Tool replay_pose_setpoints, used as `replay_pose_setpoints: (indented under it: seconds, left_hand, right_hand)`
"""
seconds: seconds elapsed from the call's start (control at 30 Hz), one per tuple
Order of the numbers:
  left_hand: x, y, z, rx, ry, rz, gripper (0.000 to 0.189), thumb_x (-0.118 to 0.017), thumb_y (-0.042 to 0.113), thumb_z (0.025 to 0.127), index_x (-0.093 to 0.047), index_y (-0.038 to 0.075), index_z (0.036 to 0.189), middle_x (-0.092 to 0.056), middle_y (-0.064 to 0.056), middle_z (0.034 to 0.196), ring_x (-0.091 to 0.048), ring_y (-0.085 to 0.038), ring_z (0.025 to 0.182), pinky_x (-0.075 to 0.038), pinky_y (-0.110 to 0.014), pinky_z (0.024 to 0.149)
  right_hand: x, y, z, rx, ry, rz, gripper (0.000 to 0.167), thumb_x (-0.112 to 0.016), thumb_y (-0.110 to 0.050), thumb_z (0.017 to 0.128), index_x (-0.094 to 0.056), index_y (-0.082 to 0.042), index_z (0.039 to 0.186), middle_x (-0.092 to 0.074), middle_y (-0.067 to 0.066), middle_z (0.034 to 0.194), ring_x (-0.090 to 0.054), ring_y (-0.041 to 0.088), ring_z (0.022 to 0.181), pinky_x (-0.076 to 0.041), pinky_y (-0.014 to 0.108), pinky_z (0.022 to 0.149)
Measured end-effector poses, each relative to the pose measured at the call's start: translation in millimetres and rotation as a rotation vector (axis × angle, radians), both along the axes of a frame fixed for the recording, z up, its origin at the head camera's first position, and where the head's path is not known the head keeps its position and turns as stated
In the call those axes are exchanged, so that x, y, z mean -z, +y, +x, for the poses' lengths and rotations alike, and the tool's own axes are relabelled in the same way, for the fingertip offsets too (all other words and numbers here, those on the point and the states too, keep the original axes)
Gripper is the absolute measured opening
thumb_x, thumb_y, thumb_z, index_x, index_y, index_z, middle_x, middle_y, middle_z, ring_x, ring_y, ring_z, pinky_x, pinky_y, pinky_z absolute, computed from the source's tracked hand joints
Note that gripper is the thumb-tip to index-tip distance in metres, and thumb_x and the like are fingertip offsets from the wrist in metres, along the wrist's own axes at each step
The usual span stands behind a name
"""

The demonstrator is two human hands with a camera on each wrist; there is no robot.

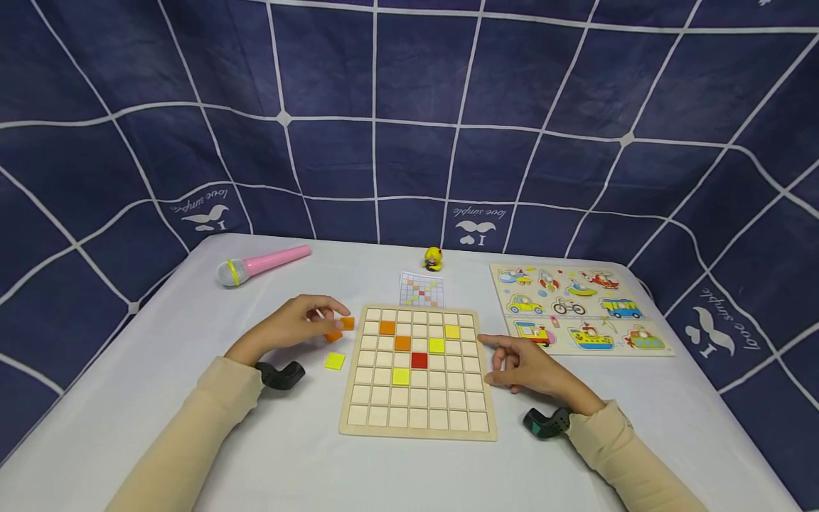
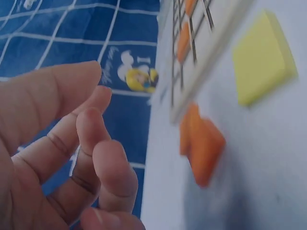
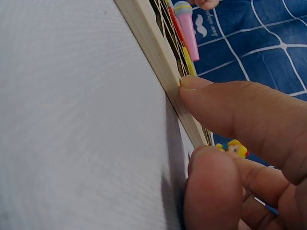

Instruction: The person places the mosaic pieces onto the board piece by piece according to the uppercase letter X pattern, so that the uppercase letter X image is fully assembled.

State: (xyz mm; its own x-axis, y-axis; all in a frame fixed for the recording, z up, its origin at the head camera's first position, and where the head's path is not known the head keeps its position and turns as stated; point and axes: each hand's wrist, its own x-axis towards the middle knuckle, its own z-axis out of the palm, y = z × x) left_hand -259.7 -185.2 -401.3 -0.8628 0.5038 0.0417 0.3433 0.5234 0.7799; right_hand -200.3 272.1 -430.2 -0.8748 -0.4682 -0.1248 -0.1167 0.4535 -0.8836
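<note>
My left hand (image 1: 291, 326) hovers with loosely bent fingers over two orange tiles (image 1: 348, 323) left of the wooden grid board (image 1: 416, 432). In the left wrist view nothing is between its fingertips (image 2: 112, 165), and the orange tiles (image 2: 204, 148) lie apart from them. A loose yellow tile (image 1: 335, 361) lies nearer the front. On the board sit two orange tiles, a red tile (image 1: 419, 360) and three yellow tiles. My right hand (image 1: 527, 366) rests its thumb and forefinger against the board's right edge, and its other fingers are bent under.
Behind the board lies a printed pattern card (image 1: 421, 290) with a small yellow-haired figurine (image 1: 433, 259) beyond it. A pink toy microphone (image 1: 275, 261) lies at the back left. A vehicle puzzle board (image 1: 589, 309) occupies the right back. Blue cloth (image 1: 409, 85) hangs behind the white table (image 1: 307, 462).
</note>
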Motion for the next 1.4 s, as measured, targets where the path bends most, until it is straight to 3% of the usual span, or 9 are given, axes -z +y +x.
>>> replay_pose_setpoints:
  seconds: [0.17,0.37,0.57,0.87,1.07,1.4]
  left_hand:
    - [10.9,-14.5,-7.9,0.011,-0.065,0.045,0.030,-0.073,0.009,0.099,-0.073,-0.002,0.127,-0.060,-0.004,0.096,-0.051,-0.017,0.078,-0.042,-0.027,0.072]
    - [21.4,-27.6,-15.0,0.008,-0.142,0.061,0.034,-0.074,0.008,0.099,-0.071,-0.004,0.131,-0.064,-0.009,0.106,-0.053,-0.017,0.093,-0.045,-0.025,0.080]
    - [25.4,-30.1,-15.6,0.046,-0.200,0.057,0.040,-0.080,0.003,0.092,-0.069,-0.007,0.130,-0.062,-0.011,0.108,-0.048,-0.013,0.078,-0.041,-0.023,0.072]
    - [22.3,-23.7,-9.6,0.025,-0.148,-0.042,0.043,-0.084,0.006,0.088,-0.071,-0.004,0.128,-0.061,-0.006,0.104,-0.046,-0.014,0.073,-0.038,-0.024,0.067]
    - [25.7,-21.6,-12.7,0.006,-0.084,-0.122,0.033,-0.085,0.012,0.089,-0.076,0.003,0.120,-0.060,-0.002,0.098,-0.047,-0.015,0.073,-0.038,-0.025,0.068]
    - [25.5,-21.0,-12.3,0.002,-0.049,-0.137,0.028,-0.089,0.015,0.086,-0.076,0.007,0.108,-0.061,0.000,0.090,-0.048,-0.016,0.072,-0.038,-0.026,0.067]
  right_hand:
    - [1.7,0.7,-0.8,0.001,-0.004,0.005,0.078,-0.085,-0.006,0.091,-0.045,0.013,0.155,-0.060,0.008,0.092,-0.052,0.009,0.060,-0.049,0.022,0.052]
    - [2.8,2.1,-1.4,0.008,-0.012,0.012,0.077,-0.085,-0.007,0.091,-0.046,0.012,0.155,-0.060,0.008,0.093,-0.052,0.009,0.060,-0.049,0.023,0.053]
    - [2.1,2.3,-1.1,-0.006,-0.001,-0.007,0.077,-0.085,-0.006,0.092,-0.045,0.014,0.155,-0.061,0.007,0.092,-0.052,0.008,0.059,-0.049,0.023,0.052]
    - [0.1,0.9,-0.5,-0.006,0.001,-0.012,0.078,-0.085,-0.003,0.090,-0.044,0.015,0.155,-0.060,0.009,0.091,-0.051,0.007,0.059,-0.048,0.022,0.051]
    - [0.2,1.4,0.0,-0.009,0.002,-0.019,0.077,-0.084,-0.002,0.091,-0.044,0.015,0.155,-0.060,0.009,0.091,-0.052,0.007,0.059,-0.048,0.023,0.052]
    - [0.6,1.4,-0.6,-0.016,0.000,-0.032,0.078,-0.084,-0.002,0.091,-0.043,0.016,0.155,-0.060,0.009,0.091,-0.052,0.007,0.059,-0.049,0.023,0.052]
